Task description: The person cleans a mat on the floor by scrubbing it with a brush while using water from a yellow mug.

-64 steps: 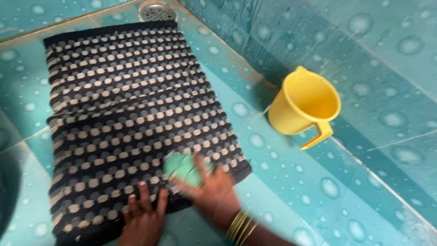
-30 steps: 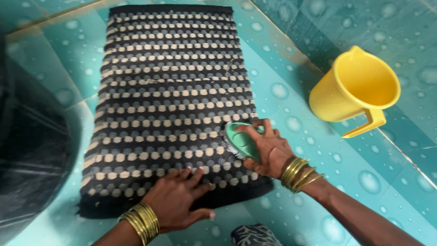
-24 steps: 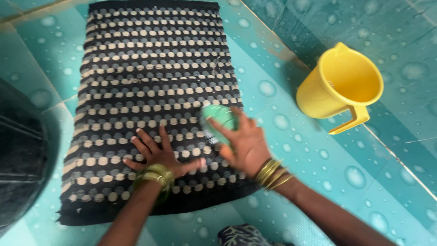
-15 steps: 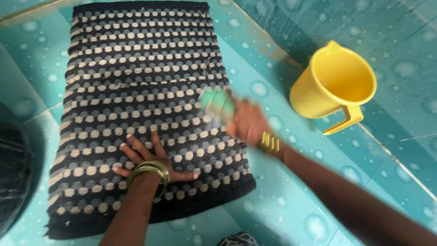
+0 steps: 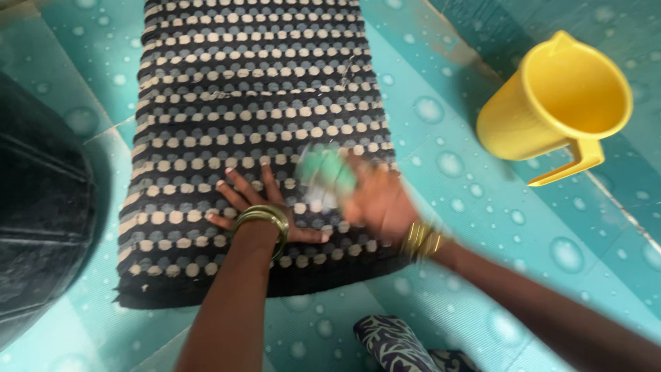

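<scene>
Teal tiled floor (image 5: 447,275); left hand (image 5: 258,203) flat, unclenched on mat (image 5: 255,103); right hand (image 5: 375,200) grasps green scrubber (image 5: 323,172) near mat's right edge.

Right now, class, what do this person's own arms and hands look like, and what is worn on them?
Both forearms are bare, with no sleeves or gloves. The left hand has a stack of thin gold-coloured bangles at the wrist. The right hand, blurred, has similar gold-coloured bangles at its wrist too. No rings can be made out.

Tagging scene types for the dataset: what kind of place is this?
Most likely a bathroom or wash area floor: teal tiles with a droplet pattern, a yellow plastic jug, a big black tub. Right hand scrubs a woven mat with a green brush.
</scene>
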